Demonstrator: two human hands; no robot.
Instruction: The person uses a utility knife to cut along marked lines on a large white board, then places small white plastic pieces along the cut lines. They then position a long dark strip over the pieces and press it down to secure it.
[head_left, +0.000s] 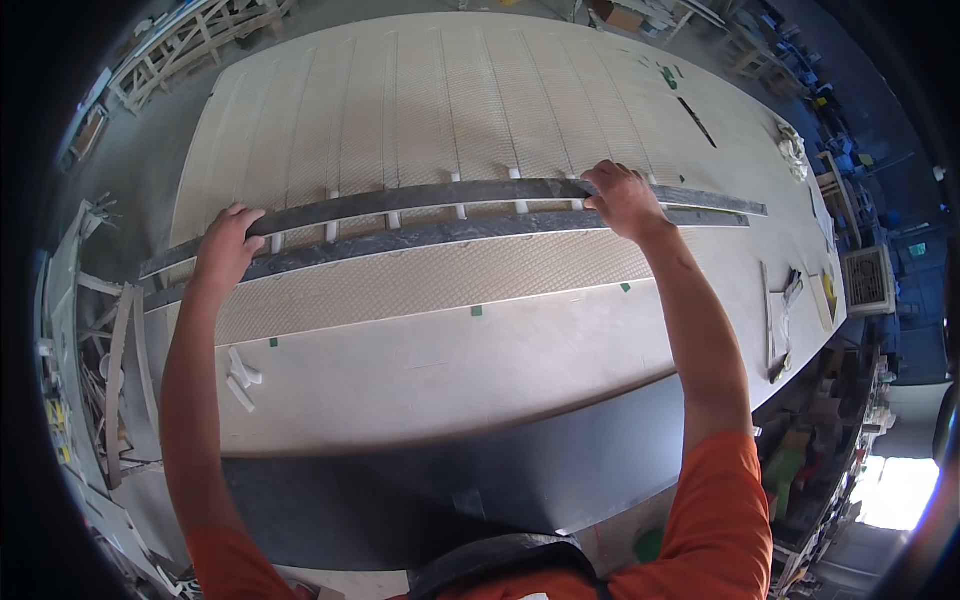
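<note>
My left hand (231, 244) grips a long dark strip with a pale edge (420, 196) near its left end. Toward the strip's right part, my right hand (621, 196) grips it between thumb and fingers. A second dark strip (420, 237) lies nearer me, alongside the first. Short white pieces (331, 229) stick out crosswise beneath the far strip, spaced along it. Under them is a large pale sheet with a netted surface (420, 120) and long parallel lines. Whether the gripped strip is raised or resting on the white pieces I cannot tell.
The pale table (450, 375) carries loose white pieces (241, 375) at left and green tape bits (477, 310) along the netted sheet's near edge. A thin black strip (697, 122) and crumpled material (792, 151) lie at right. A dark smooth panel (450, 480) is nearest me.
</note>
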